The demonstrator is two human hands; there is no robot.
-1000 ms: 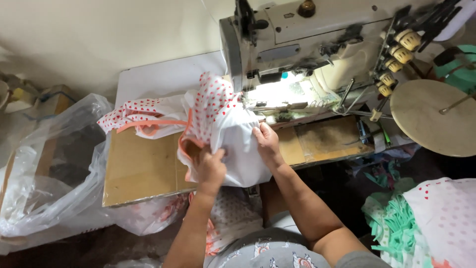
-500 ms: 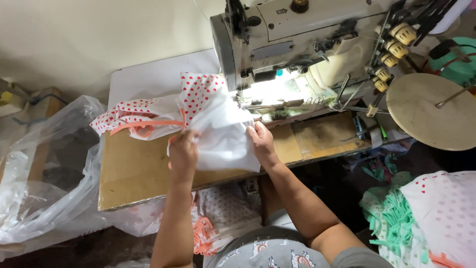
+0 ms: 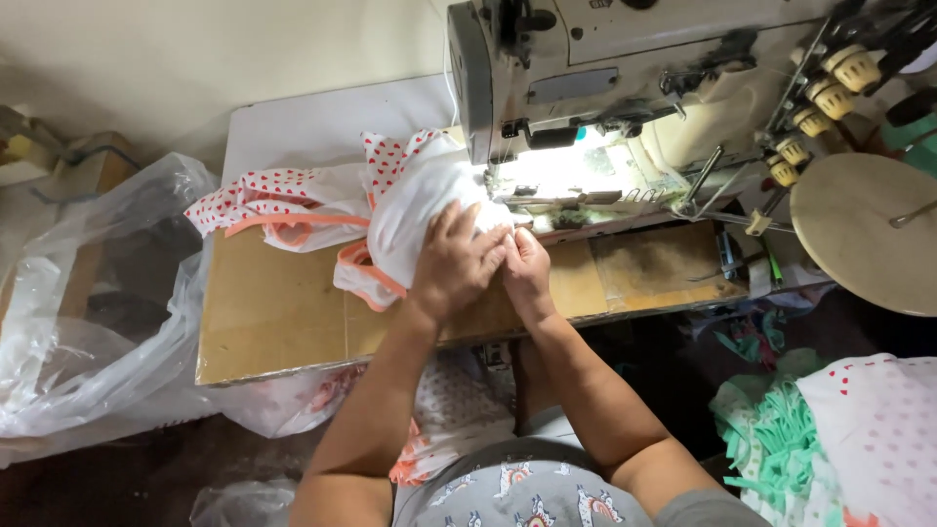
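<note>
A white fabric piece (image 3: 410, 200) with red dots and orange trim lies bunched on the sewing table (image 3: 273, 312), reaching up to the needle area of an industrial sewing machine (image 3: 605, 78). My left hand (image 3: 454, 259) presses flat on top of the fabric bundle. My right hand (image 3: 525, 263) sits close beside it, fingers pinching the fabric edge just in front of the lit presser foot (image 3: 503, 190). More of the dotted cloth (image 3: 273, 200) trails off to the left over the table.
A large clear plastic bag (image 3: 98, 293) hangs at the table's left. A round tan disc (image 3: 869, 229) and thread cones (image 3: 830, 88) sit at the right. Green and dotted fabric (image 3: 830, 429) is piled lower right. More dotted cloth (image 3: 439, 410) hangs below the table.
Both hands have moved together and right, toward the needle, carrying the fabric bundle under the machine head. The left hand now rests on top of the cloth instead of gripping its left side.
</note>
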